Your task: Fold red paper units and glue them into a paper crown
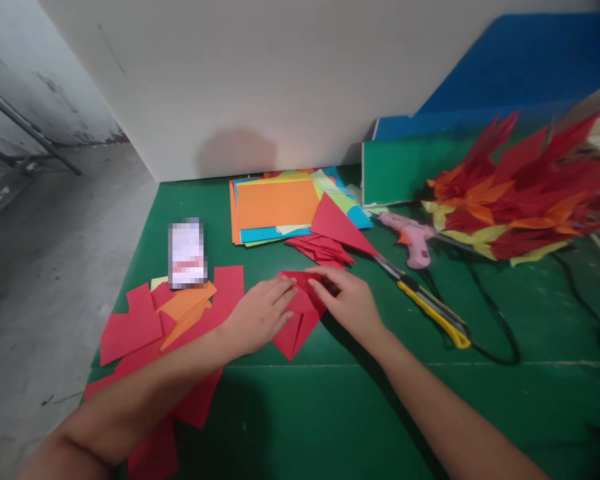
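Observation:
A folded piece of red paper (303,312) lies on the green table in front of me, with creased flaps and a point towards me. My left hand (264,308) rests over its left side, fingers stretched out flat on the paper. At the upper right edge, my right hand (347,299) grips the same sheet, with the thumb on top and the index finger along the far edge. Just beyond the hands is a stack of folded red papers (325,248), topped by a larger red triangle (337,223).
Red scraps (135,323) and orange scraps (187,310) lie at left below a blurred phone (187,255). Coloured sheets (275,205) are piled at the back. Rightward are a yellow utility knife (433,310), scissors-like metal beside it, a pink glue gun (411,237) and paper flowers (525,193).

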### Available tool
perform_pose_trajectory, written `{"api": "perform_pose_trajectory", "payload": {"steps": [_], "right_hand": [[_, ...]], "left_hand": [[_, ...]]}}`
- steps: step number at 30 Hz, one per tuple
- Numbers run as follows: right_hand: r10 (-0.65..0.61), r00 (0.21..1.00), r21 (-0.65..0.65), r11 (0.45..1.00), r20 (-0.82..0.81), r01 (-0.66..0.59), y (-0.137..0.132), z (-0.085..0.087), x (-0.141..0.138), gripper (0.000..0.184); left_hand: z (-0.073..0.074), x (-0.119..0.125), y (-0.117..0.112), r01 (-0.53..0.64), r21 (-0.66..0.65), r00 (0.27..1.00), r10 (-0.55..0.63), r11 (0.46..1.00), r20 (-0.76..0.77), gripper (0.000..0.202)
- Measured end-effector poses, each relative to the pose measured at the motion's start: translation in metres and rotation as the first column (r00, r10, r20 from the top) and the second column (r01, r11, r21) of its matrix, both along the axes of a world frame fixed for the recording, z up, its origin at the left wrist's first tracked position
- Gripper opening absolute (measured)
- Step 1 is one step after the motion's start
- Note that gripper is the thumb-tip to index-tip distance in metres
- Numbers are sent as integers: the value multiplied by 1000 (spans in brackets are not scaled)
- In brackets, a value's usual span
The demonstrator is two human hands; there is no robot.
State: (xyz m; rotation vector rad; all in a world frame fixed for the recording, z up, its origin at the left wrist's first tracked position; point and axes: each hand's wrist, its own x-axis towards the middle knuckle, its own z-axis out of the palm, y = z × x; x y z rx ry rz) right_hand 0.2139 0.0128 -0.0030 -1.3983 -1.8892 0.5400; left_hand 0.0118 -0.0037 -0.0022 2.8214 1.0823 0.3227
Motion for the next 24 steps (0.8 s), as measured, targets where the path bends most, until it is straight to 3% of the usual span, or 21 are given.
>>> {"api": "perform_pose_trajectory", "payload": {"steps": [6, 10, 19, 24], "right_hand": [[79, 984, 195, 975, 158, -109, 5, -1, 4, 19], [127, 969, 254, 950, 213, -180, 3, 3, 4, 22], [242, 920, 234, 918, 309, -320, 0, -3, 9, 23], [298, 902, 188, 911, 314, -366, 2, -1, 13, 26]], "left_hand": [[2, 0, -2, -21, -40, 1000, 20, 999, -9, 44], [3, 0, -2, -38, -74, 999, 37, 997, -7, 46], [7, -1, -3, -80, -120, 996, 83, 990, 16, 48], [5, -1, -3, -49, -116, 997, 56, 992, 60, 46]]}}
